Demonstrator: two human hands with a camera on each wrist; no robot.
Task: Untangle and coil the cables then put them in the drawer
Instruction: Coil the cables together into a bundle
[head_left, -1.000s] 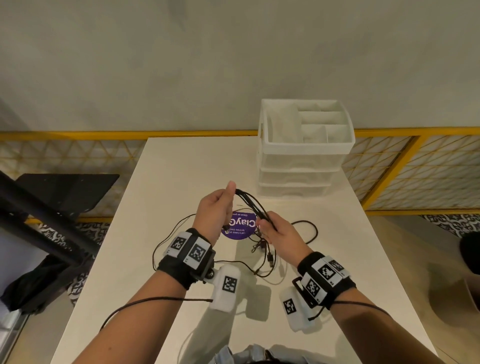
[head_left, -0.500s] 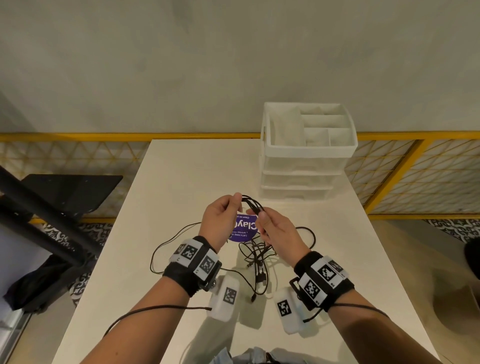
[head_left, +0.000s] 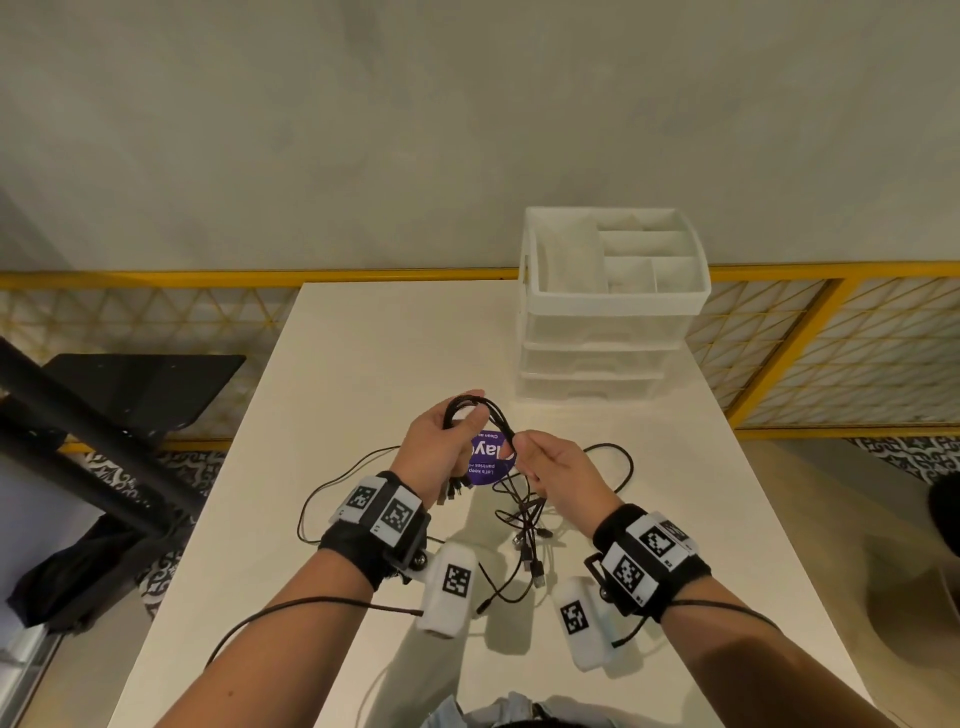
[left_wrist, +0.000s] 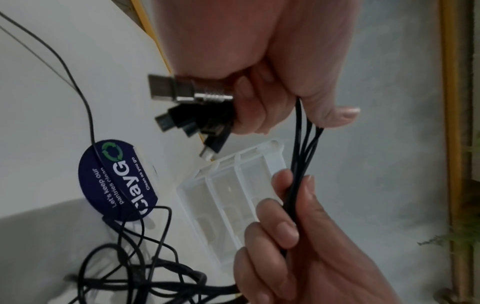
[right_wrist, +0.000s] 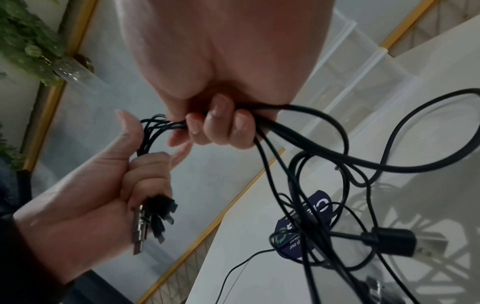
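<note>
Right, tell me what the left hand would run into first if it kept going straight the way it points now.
Probably the white drawer unit. The left hand, gripping the black cables, points forward across the table with bare tabletop between, though it seems aimed slightly left of the unit, so it might pass beside it.

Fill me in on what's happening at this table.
A person is sorting a tangle of thin black cables over a white table. The left hand grips a gathered bunch of plug ends; the right hand pinches the strands just beyond. The rest trails loose. The white plastic drawer unit is shut.
</note>
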